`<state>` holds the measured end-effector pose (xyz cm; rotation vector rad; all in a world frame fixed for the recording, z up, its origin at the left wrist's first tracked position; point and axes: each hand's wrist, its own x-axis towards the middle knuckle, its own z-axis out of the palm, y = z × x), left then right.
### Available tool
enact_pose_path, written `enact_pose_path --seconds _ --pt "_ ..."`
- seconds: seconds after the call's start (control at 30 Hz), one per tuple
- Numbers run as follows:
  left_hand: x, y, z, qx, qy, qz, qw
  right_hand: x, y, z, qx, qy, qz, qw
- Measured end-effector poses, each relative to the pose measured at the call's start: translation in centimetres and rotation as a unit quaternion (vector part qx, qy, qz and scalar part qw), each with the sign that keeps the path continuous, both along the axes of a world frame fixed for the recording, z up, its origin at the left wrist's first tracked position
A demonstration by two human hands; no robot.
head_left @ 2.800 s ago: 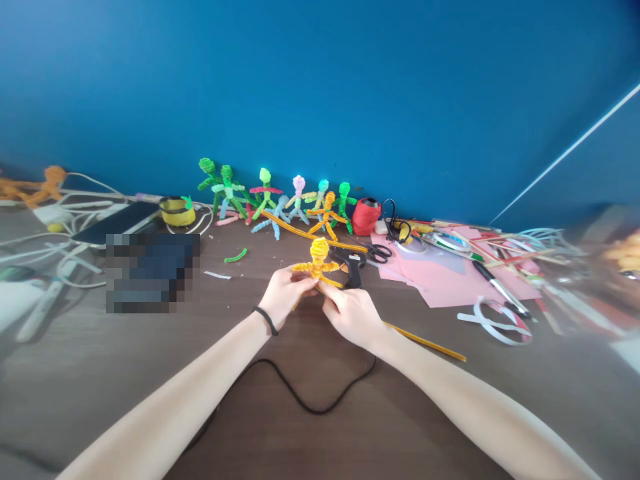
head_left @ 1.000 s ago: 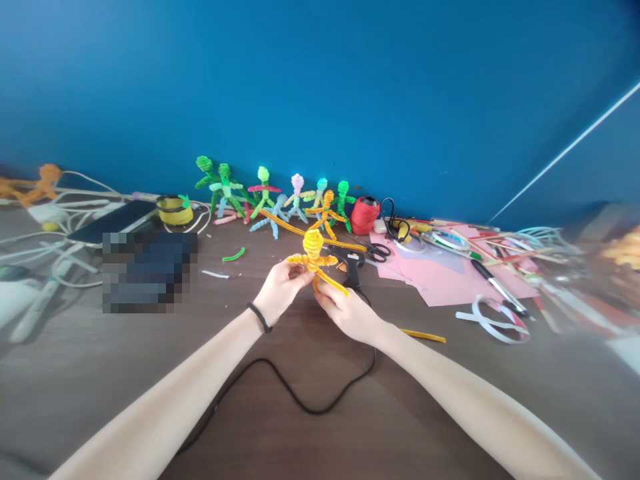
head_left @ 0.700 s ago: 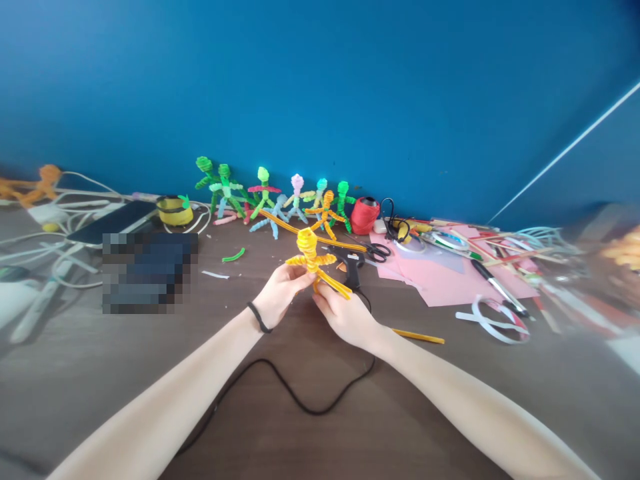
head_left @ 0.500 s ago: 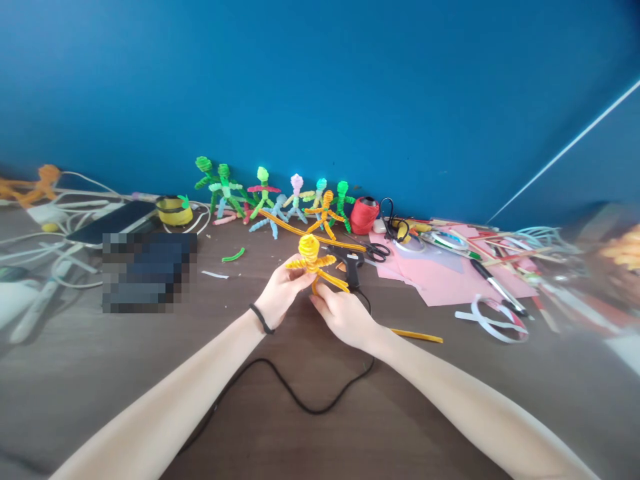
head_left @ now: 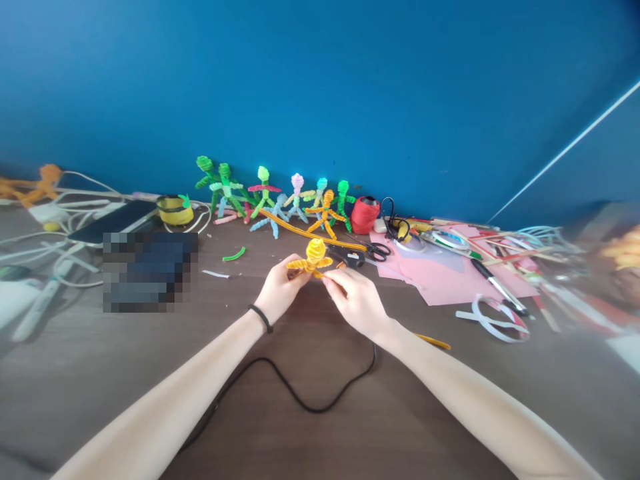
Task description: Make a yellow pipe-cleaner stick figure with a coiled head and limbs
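Observation:
A yellow pipe cleaner figure (head_left: pixel 315 252), with a coiled round head and wound arms, is held above the table in front of me. My left hand (head_left: pixel 280 290) is closed around its body from the left side. With thumb and fingers pinched together, my right hand (head_left: pixel 360 300) grips an orange-yellow strand low on the figure's right side. The fingers cover much of the lower body and legs. Just behind my right hand lies a black glue gun (head_left: pixel 354 257), partly hidden. A loose yellow pipe cleaner (head_left: pixel 433 341) rests beyond my right forearm.
Several colourful pipe cleaner figures (head_left: pixel 263 190) stand along the blue wall. Scissors (head_left: pixel 379 251), a red spool (head_left: pixel 365 215) and pink paper (head_left: pixel 440 280) lie to the right. Phones and cables (head_left: pixel 65 263) occupy the left. A black cord (head_left: pixel 300 403) curves across the table nearer me.
My right hand has moved up and slightly right, from beneath the figure to its right side. The figure has turned and shifted slightly right; its legs show less now.

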<state>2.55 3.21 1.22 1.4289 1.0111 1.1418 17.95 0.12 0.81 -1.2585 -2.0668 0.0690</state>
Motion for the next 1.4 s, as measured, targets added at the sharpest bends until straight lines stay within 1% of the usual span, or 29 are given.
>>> enact_pose_path --seconds 0.07,0.1,0.2,0.3,0.4,0.5,0.6,0.7,0.8,0.9,0.97,1.0,1.1,1.17,1.2,1.3,1.4 --pt "0.0 -0.1 0.2 -0.028 -0.021 -0.016 0.999 0.3 0.3 0.1 0.024 0.032 0.004 0.999" --pt "-0.1 -0.1 0.3 -0.045 -0.028 -0.022 0.998 0.4 0.4 0.2 0.021 0.051 0.008 0.998" --pt "-0.2 -0.1 0.5 -0.081 -0.037 -0.038 0.995 0.7 0.6 0.3 -0.044 0.124 0.020 0.991" --pt "-0.4 0.1 0.3 -0.086 -0.040 -0.060 0.994 0.8 0.7 0.3 -0.129 0.178 0.013 0.975" --pt "-0.4 0.2 0.1 -0.104 -0.067 -0.090 0.988 1.0 0.9 0.4 -0.167 0.203 0.012 0.965" --pt "-0.3 0.1 0.1 -0.141 -0.128 -0.111 0.975 1.2 1.0 0.5 -0.191 0.202 0.036 0.960" --pt "-0.2 -0.1 0.5 -0.173 -0.184 -0.118 0.960 1.4 1.2 0.4 -0.205 0.188 0.062 0.959" --pt "-0.1 -0.3 0.9 -0.193 -0.212 -0.121 0.950 1.4 1.2 0.0 -0.188 0.157 0.072 0.967" --pt "0.1 -0.5 1.1 -0.199 -0.224 -0.117 0.947 1.0 0.9 -0.6 -0.144 0.108 0.066 0.981" --pt "0.3 -0.4 0.9 -0.177 -0.246 -0.086 0.949 0.3 0.3 -0.9 -0.119 0.031 0.060 0.991" --pt "0.4 -0.3 0.6 -0.148 -0.244 -0.050 0.957 -0.3 -0.2 -0.8 -0.134 -0.036 0.048 0.989" --pt "0.5 -0.3 0.5 -0.133 -0.229 -0.028 0.964 -0.6 -0.4 -0.7 -0.140 -0.066 0.041 0.987" --pt "0.5 -0.4 0.2 -0.077 -0.133 0.049 0.987 -1.0 -0.9 -0.5 -0.139 -0.111 0.037 0.983" --pt "0.4 -0.4 0.1 -0.033 -0.065 0.092 0.993 -1.1 -1.0 -0.5 -0.129 -0.113 0.034 0.985" --pt "0.3 -0.4 0.1 -0.010 -0.039 0.102 0.994 -1.0 -1.0 -0.5 -0.123 -0.111 0.029 0.986" --pt "0.1 -0.3 0.1 0.037 -0.005 0.094 0.995 -0.8 -0.8 -0.5 -0.100 -0.101 0.006 0.990" --pt "0.0 -0.1 0.2 0.032 -0.014 0.057 0.998 -0.6 -0.6 -0.4 -0.072 -0.067 -0.009 0.995"
